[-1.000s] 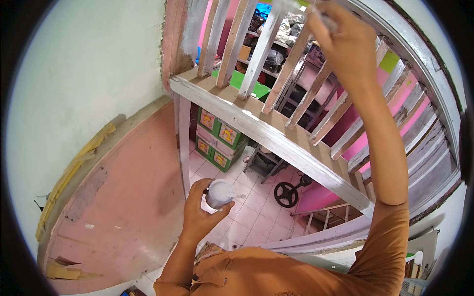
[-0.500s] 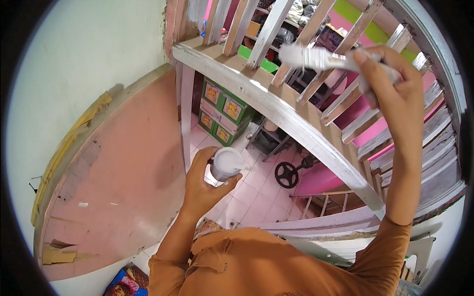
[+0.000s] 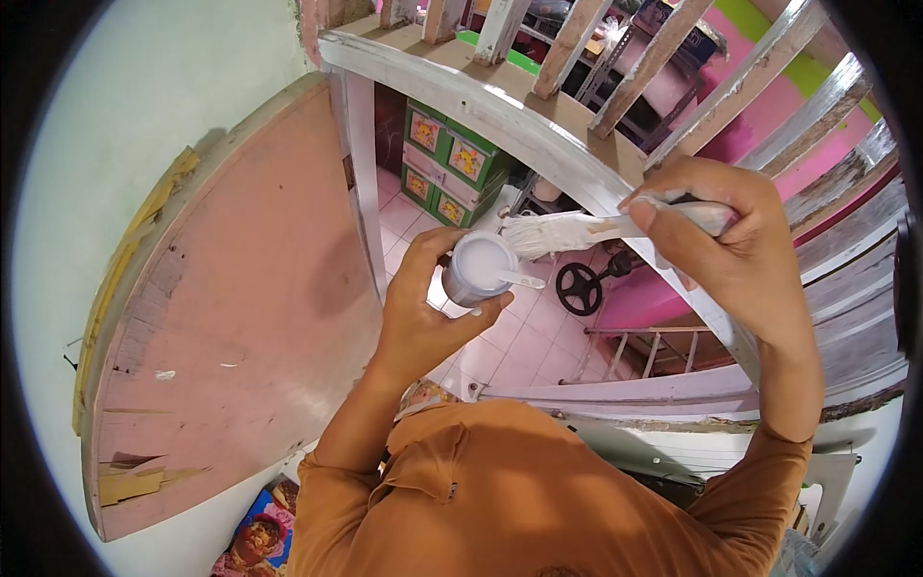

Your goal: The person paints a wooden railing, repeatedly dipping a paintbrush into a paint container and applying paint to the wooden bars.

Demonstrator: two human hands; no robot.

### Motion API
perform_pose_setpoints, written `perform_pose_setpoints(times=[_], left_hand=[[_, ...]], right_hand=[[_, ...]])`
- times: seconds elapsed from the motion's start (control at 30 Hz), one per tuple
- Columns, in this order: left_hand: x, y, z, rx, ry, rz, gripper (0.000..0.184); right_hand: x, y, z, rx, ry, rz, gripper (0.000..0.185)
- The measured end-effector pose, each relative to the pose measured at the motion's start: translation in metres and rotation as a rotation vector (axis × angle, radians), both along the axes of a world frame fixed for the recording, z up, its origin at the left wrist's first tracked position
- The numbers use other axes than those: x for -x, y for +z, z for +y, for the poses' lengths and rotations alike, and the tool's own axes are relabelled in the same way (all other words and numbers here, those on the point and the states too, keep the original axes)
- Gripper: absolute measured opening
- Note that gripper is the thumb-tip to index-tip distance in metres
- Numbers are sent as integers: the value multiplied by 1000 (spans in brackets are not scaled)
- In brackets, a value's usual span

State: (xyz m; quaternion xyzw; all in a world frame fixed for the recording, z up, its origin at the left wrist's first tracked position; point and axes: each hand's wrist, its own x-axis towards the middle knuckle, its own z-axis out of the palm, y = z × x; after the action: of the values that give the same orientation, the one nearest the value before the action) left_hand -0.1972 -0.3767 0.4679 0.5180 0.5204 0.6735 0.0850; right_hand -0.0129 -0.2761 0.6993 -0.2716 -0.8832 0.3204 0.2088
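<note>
Shaggy brush (image 3: 565,234) (white-coated) just beside cylindrical cup (image 3: 463,286)

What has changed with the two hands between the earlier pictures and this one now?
The right hand, holding the brush, came down from the slats toward the cup; the brush's tip is now close beside it, touching or not I cannot tell. The slats sit higher in the picture. Nothing was taken or let go: the left hand still holds the cup, with the white stick at its rim.
</note>
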Motion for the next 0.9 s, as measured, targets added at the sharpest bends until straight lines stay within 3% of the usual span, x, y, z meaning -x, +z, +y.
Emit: perform_pose_setpoints(times=[0.33,0.53,0.9], left_hand=[[-2,7,2,19,-40,-18,67],[-2,6,2,35,-35,-21,67],[-1,16,4,6,5,31,67]], right_hand=[[19,-16,10,79,68,-159,16],[22,-19,12,15,77,-128,18],[9,-3,19,172,-91,-24,19]])
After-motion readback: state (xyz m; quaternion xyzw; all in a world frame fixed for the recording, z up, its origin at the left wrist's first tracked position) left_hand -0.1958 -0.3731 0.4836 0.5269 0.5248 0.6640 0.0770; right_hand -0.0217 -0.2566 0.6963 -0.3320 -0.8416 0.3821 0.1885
